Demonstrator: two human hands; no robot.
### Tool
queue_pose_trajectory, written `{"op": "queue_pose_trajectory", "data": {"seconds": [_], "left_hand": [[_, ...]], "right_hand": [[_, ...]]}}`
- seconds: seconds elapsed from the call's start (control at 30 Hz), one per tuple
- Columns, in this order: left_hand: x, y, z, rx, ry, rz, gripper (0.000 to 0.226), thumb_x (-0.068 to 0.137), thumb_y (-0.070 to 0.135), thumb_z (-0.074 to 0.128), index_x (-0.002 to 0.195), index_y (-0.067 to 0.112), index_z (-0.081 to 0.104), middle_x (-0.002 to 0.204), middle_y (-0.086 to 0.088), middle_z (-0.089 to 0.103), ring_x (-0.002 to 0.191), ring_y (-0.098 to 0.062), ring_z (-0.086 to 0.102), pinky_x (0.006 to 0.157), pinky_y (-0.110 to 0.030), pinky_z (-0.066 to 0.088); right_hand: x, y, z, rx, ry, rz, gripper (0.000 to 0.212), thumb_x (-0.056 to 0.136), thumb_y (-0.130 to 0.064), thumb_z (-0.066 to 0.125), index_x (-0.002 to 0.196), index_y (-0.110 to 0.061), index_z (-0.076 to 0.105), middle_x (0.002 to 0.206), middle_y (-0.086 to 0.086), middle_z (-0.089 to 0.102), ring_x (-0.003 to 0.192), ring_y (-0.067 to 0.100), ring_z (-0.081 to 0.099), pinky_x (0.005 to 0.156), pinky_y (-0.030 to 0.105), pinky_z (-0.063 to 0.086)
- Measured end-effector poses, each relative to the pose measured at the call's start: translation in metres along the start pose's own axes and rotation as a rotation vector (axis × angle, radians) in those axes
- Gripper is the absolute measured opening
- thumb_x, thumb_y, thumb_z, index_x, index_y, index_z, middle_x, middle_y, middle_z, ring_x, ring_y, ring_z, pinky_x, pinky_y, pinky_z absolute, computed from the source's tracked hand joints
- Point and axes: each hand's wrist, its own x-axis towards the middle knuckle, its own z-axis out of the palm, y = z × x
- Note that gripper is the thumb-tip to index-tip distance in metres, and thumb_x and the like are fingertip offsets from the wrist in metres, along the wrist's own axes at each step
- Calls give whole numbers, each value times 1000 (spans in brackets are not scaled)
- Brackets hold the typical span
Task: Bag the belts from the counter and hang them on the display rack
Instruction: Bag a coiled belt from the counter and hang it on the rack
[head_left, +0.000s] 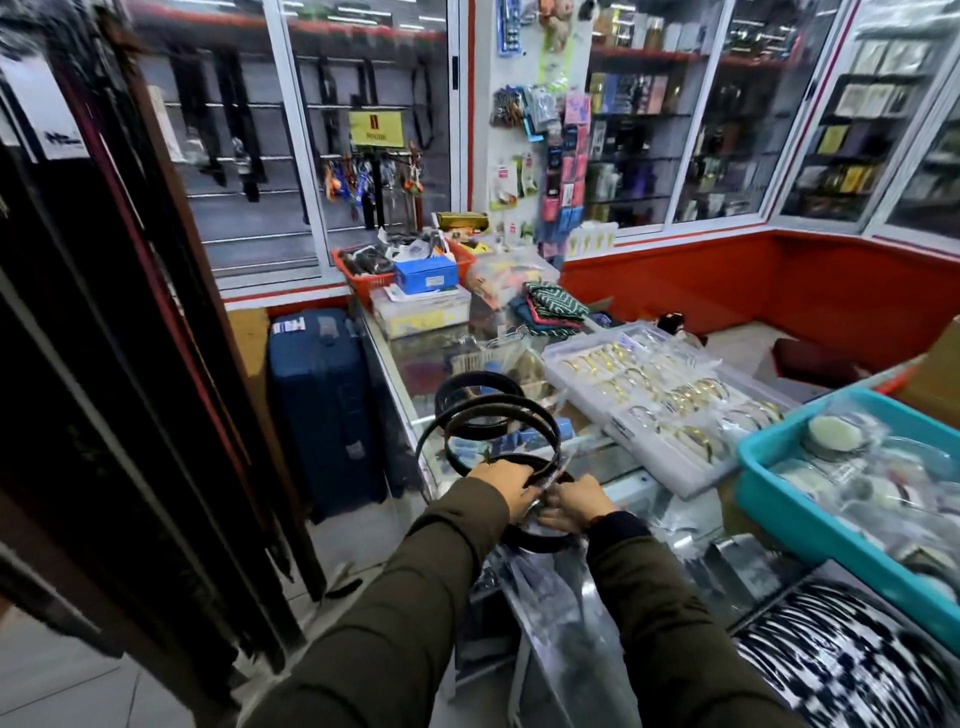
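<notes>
Together both hands (498, 483) (576, 501) pinch springy black coiled belt (493, 415) above crinkly clear bag (550, 587).

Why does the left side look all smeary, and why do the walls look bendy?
Head view: the dark hanging belts at left are smeared by motion blur; the wide lens bends the cabinet frames; the hands and coiled belt are sharper; the glass counter shows glare.

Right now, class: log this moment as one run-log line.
left hand: grips coiled black leather belt | right hand: on belt end | clear plastic bag: below | stage: bagging
</notes>
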Motion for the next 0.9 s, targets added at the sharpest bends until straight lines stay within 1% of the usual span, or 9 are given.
{"op": "queue_pose_trajectory", "data": {"seconds": [0.2,0.27,0.37,0.47,0.53,0.6,0.73,0.83,0.9], "left_hand": [[3,-1,8,-6,73,-79,35,95,23,54,128,11,59,126,-20,64,114,-41,61,94,-45,51],[0,-1,5,-61,144,-77,34,94,19,54,127,12,61,123,-21,65,113,-43,61,93,-47,52],[-4,-3,-6,-128,271,-69,36,94,18,57,129,15,61,122,-19,67,112,-42,62,94,-48,53],[-16,-7,-28,-168,372,-63,37,94,18,58,131,17,61,123,-18,68,113,-41,63,93,-46,53],[-27,-12,-49,-164,411,-69,36,94,17,57,130,16,61,125,-19,68,113,-40,63,92,-43,53],[-38,-22,-70,-161,427,-76,37,94,16,58,132,14,61,126,-18,67,113,-39,63,93,-42,53],[-73,-49,-106,-91,368,-112,39,92,16,61,131,13,61,125,-16,68,113,-36,64,97,-45,52],[-104,-70,-126,-11,297,-152,35,90,16,62,125,14,65,120,-15,69,109,-35,65,94,-41,53],[-127,-83,-136,62,240,-190,38,89,17,62,126,18,64,122,-13,69,109,-34,65,92,-40,53]], "right_hand": [[4,6,-1,178,-17,-5,22,99,3,39,85,-6,53,90,17,59,73,25,60,56,33,56],[2,2,-1,275,-20,-27,22,99,8,35,110,8,54,105,26,57,79,32,63,60,34,58],[-12,-11,2,406,-33,-102,48,93,23,27,140,13,34,131,44,47,91,50,60,87,49,51],[-33,-33,7,383,-48,-234,55,92,23,36,140,-3,29,113,35,56,93,48,65,80,46,57],[-41,-44,13,290,-47,-374,53,91,18,47,136,-6,31,98,25,63,73,32,70,61,33,63],[-45,-51,20,146,-68,-510,54,90,12,56,134,-9,34,94,21,68,69,22,71,57,27,62],[-56,-70,48,-360,6,-891,66,84,-1,69,139,-24,43,98,8,67,91,21,68,86,41,59],[-69,-85,73,-760,-40,-1102,64,83,-11,74,140,-28,51,114,2,41,106,19,50,101,26,41],[-76,-91,93,-1002,-97,-1218,53,84,-22,73,135,-28,59,115,5,40,115,27,46,106,33,38]]}}
